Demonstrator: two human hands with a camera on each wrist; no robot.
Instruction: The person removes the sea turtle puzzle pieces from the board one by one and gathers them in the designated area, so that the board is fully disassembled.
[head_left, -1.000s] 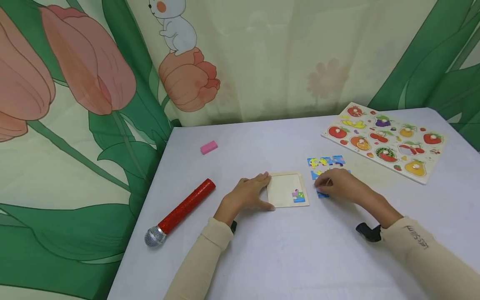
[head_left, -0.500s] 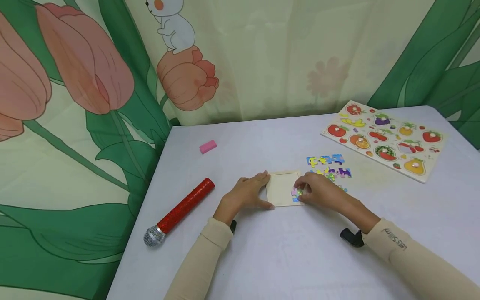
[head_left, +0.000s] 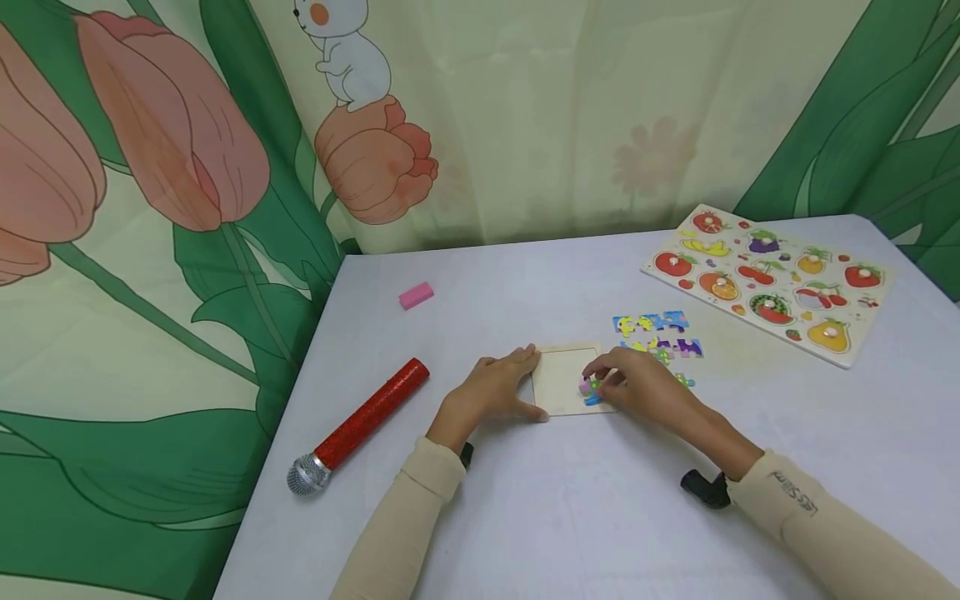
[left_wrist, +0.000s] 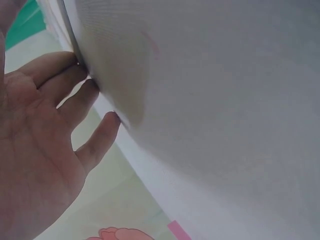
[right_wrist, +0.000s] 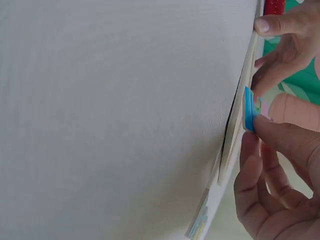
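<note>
My left hand (head_left: 495, 387) holds the left side of a shallow wooden puzzle tray (head_left: 555, 379), thumb at the near corner and fingers at the far one. In the left wrist view the fingers of my left hand (left_wrist: 55, 120) reach the tray's edge. Over the tray's near right corner, my right hand (head_left: 648, 387) pinches a jigsaw piece coloured blue, green and pink (head_left: 592, 400). The right wrist view has this jigsaw piece (right_wrist: 248, 110) tilted between thumb and fingers of my right hand (right_wrist: 280, 170), close over the tray (right_wrist: 232, 135).
Several loose jigsaw pieces (head_left: 651, 322) lie right of the tray, partly behind the right hand. A fruit puzzle board (head_left: 772, 279) sits at the back right. On the left are a red microphone (head_left: 367, 417) and a pink block (head_left: 416, 295). A printed curtain (head_left: 525, 125) hangs behind the table.
My right hand has moved left from the loose pieces to the tray's near right corner, where a piece in its fingers now tilts. My left hand has stayed on the tray.
</note>
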